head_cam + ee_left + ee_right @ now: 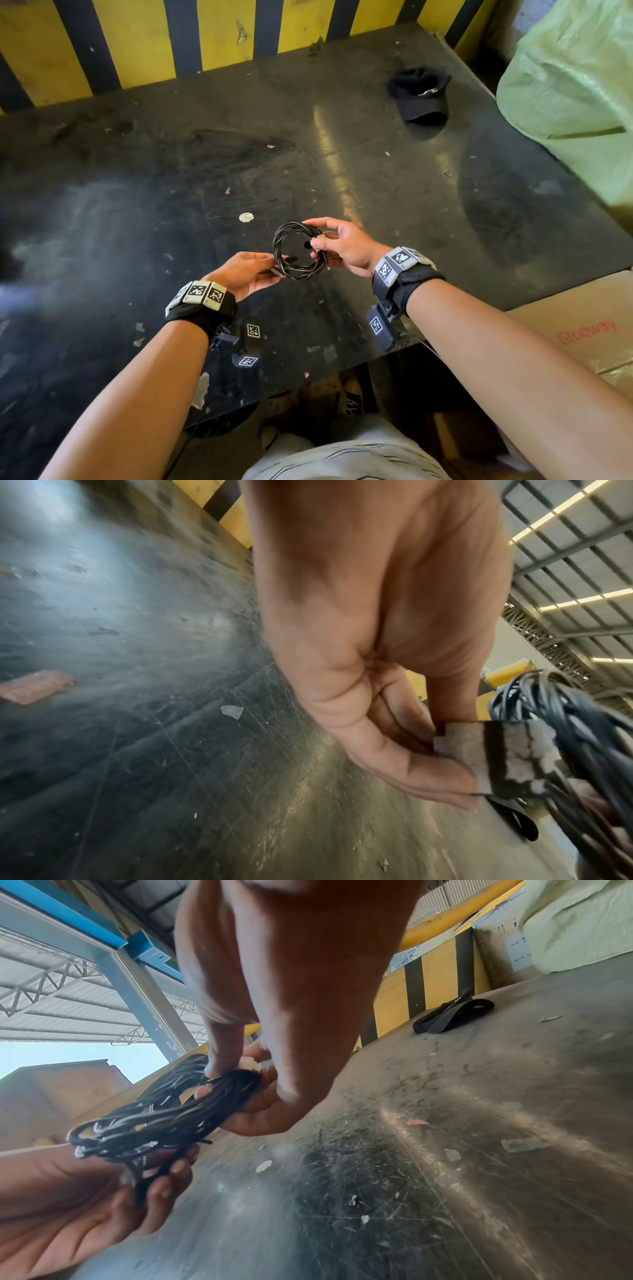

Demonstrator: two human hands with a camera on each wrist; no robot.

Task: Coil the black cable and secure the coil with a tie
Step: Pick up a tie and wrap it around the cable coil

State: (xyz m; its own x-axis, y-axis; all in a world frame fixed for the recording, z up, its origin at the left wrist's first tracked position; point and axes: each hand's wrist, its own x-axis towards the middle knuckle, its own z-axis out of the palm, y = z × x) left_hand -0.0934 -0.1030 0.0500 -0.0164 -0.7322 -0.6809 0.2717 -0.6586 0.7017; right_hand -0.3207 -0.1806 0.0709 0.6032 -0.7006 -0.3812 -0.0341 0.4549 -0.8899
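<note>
Centre of the head view: the black cable (298,250) is hanging as a round coil above the dark worktop (171,192), held between both hands. The left hand (245,274) is pinching a grey tie (507,758) at the coil's lower left edge. The right hand (342,246) is gripping the coil's right side, fingers curled round the strands. A black cap (419,94) is lying in the upper right.

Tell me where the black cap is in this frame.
In the head view the black cap lies on the dark table, far right, near the striped wall and the green sack, well beyond both hands and the coiled cable.
</note>
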